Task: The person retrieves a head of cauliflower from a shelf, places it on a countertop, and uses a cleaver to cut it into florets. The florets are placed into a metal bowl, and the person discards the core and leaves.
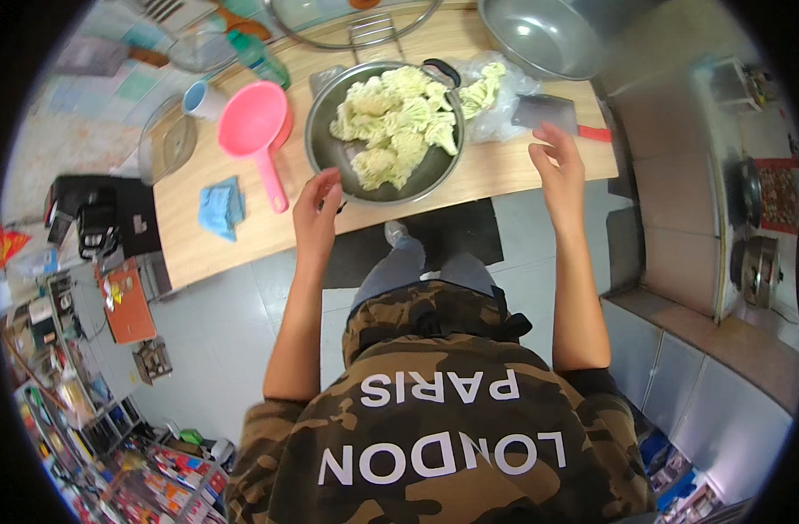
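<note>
A round metal pan (316, 131) with a dark loop handle holds pale cauliflower pieces (390, 118), heaped toward its far and right side. My left hand (317, 210) is beside the pan's near left rim, fingers loosely bent with a gap from the thumb; nothing shows in it. Whether it touches the rim I cannot tell. Over the table's right part, my right hand (557, 164) is raised with thumb and fingers apart, holding nothing. Just beyond it lies a cleaver (546, 112) with a red handle, next to a clear plastic bag (504, 118) with more cauliflower.
Left of the pan are a pink ladle-shaped scoop (255, 122), a blue cloth (222, 208), a cup (204, 101) and a green bottle (259, 59). A large metal basin (543, 39) and a glass lid (356, 39) stand at the back. The wooden table's (194, 258) near edge faces me.
</note>
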`<state>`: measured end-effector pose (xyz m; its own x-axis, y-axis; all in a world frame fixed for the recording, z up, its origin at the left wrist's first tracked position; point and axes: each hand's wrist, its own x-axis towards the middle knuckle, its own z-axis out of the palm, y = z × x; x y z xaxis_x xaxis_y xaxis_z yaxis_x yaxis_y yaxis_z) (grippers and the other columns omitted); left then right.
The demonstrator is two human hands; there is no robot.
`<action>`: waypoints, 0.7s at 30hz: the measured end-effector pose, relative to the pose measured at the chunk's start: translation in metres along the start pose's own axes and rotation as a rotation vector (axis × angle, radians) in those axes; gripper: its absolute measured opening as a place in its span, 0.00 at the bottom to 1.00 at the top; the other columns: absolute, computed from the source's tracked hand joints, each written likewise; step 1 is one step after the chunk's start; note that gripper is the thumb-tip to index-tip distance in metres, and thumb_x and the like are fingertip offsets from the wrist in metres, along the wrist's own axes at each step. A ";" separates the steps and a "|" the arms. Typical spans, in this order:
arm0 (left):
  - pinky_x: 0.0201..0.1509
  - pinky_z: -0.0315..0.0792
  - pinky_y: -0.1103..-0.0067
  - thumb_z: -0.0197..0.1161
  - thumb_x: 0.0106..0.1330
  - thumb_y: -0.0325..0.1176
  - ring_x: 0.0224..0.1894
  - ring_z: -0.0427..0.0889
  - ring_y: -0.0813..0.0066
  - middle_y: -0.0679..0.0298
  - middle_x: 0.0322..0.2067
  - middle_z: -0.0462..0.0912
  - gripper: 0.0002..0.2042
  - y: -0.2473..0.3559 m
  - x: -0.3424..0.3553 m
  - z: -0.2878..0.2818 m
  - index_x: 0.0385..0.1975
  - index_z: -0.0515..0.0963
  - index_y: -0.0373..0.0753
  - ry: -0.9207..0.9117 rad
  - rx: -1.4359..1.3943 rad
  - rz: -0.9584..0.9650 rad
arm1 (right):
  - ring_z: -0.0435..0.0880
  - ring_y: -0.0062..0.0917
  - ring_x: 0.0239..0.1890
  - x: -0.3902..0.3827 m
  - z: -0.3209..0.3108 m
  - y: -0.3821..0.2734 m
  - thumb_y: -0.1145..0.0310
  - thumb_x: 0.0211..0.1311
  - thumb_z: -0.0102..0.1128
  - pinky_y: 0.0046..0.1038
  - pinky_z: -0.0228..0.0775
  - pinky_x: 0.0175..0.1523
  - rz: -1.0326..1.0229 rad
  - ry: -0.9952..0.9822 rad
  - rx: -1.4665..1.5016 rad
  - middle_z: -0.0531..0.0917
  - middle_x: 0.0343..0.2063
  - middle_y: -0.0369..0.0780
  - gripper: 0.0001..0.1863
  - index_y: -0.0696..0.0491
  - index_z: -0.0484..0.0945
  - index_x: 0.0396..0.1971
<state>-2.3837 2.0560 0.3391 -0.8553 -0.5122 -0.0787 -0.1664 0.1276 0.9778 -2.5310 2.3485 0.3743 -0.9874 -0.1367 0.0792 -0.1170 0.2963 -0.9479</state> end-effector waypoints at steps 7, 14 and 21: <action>0.46 0.68 0.75 0.60 0.55 0.29 0.40 0.76 0.62 0.59 0.35 0.78 0.10 0.046 0.135 0.116 0.37 0.77 0.36 -0.309 0.191 0.485 | 0.79 0.26 0.40 0.093 0.024 0.042 0.71 0.53 0.60 0.26 0.71 0.45 -0.002 -0.011 -0.070 0.79 0.40 0.44 0.20 0.55 0.72 0.47; 0.58 0.51 0.51 0.64 0.51 0.42 0.42 0.74 0.63 0.62 0.34 0.79 0.15 0.029 0.173 0.213 0.35 0.78 0.42 -0.301 1.123 0.627 | 0.80 0.41 0.40 0.177 0.065 0.074 0.61 0.56 0.55 0.38 0.71 0.42 0.003 -0.104 -0.791 0.79 0.38 0.51 0.18 0.51 0.75 0.46; 0.64 0.36 0.47 0.64 0.46 0.52 0.44 0.73 0.60 0.59 0.33 0.80 0.26 0.009 0.179 0.254 0.38 0.77 0.37 -0.356 1.246 0.601 | 0.80 0.43 0.39 0.202 0.078 0.082 0.53 0.54 0.57 0.40 0.72 0.41 0.123 -0.320 -0.966 0.75 0.44 0.51 0.25 0.49 0.71 0.51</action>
<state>-2.6630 2.1809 0.2849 -0.9936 0.0995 0.0536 0.1039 0.9907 0.0881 -2.7318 2.2715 0.2884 -0.9404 -0.2577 -0.2217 -0.1920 0.9408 -0.2795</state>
